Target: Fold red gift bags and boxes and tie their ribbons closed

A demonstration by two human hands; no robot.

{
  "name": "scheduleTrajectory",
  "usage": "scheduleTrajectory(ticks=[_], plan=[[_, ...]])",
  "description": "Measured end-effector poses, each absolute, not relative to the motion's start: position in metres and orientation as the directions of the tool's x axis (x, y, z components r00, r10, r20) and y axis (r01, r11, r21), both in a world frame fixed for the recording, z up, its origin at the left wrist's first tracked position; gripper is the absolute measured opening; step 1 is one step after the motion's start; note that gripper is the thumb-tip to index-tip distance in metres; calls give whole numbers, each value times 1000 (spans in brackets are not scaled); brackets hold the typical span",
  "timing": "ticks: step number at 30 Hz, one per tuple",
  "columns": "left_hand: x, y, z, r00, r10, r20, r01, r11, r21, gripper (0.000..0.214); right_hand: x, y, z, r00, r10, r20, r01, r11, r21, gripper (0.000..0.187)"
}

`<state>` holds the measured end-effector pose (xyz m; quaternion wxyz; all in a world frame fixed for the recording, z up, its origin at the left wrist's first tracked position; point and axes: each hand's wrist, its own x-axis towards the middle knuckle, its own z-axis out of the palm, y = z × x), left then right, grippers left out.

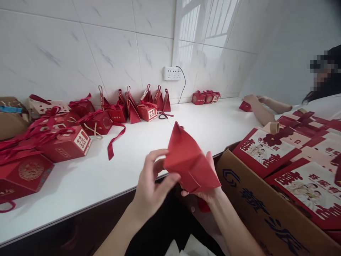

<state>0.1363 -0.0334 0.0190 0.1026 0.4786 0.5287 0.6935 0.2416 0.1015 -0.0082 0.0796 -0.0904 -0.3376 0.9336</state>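
Observation:
A red folded paper box (190, 160) is held in front of me over the counter's front edge. My left hand (151, 186) pinches its left side with thumb and fingers. Underneath and to the right, my right hand (206, 190) supports the box, its fingers mostly hidden behind the paper. The box is partly formed, with a pointed flap sticking up.
A white counter (128, 163) carries several finished red gift boxes with ribbons (66, 142) at left and along the tiled wall (146, 106). A cardboard carton (266, 213) of flat red packs stands at right. Another person's hands (255, 101) work at the far right. A wall socket (172, 73) is behind.

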Motion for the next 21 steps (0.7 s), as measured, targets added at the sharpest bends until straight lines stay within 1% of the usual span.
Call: scheduleTrajectory(ticks=[1, 2, 3, 5, 8, 10, 12, 13, 15, 17, 20, 21], plan=[[133, -31, 17, -592, 662, 458, 221, -414, 883, 28, 244, 101, -5, -967, 217, -135, -65, -720, -691, 65], [129, -28, 15, -637, 685, 354, 72, -404, 912, 21, 246, 100, -2, -960, 233, -153, -50, -683, -729, 65], [126, -25, 13, -653, 711, 260, -58, -390, 919, 19, 248, 99, 1, -951, 261, -168, -47, -656, -753, 61], [122, -18, 7, -637, 758, 142, -224, -359, 906, 20, 250, 97, 5, -922, 336, -191, -72, -636, -768, 53], [122, -12, 1, -614, 783, 99, -304, -351, 886, 22, 251, 95, 7, -897, 394, -201, -110, -640, -761, 44], [124, -10, -1, -613, 784, 95, -328, -362, 873, 23, 252, 94, 7, -903, 389, -184, -115, -630, -768, 43], [125, -9, -2, -608, 790, 81, -358, -364, 860, 25, 253, 96, 8, -917, 367, -156, -99, -588, -802, 43], [125, -9, -2, -609, 789, 77, -365, -366, 856, 25, 255, 98, 8, -921, 367, -133, -104, -559, -822, 44], [124, -10, -4, -622, 776, 101, -328, -376, 867, 25, 259, 103, 10, -910, 404, -90, -141, -506, -851, 54], [123, -12, -6, -625, 760, 179, -198, -376, 905, 24, 264, 110, 11, -872, 481, -85, -171, -463, -870, 64], [126, -14, -8, -517, 801, 303, 41, -330, 943, 22, 281, 117, 11, -778, 614, -134, -131, -368, -921, 59], [127, -13, -9, -462, 824, 327, 103, -316, 943, 22, 290, 118, 10, -738, 664, -119, -122, -305, -945, 56]])
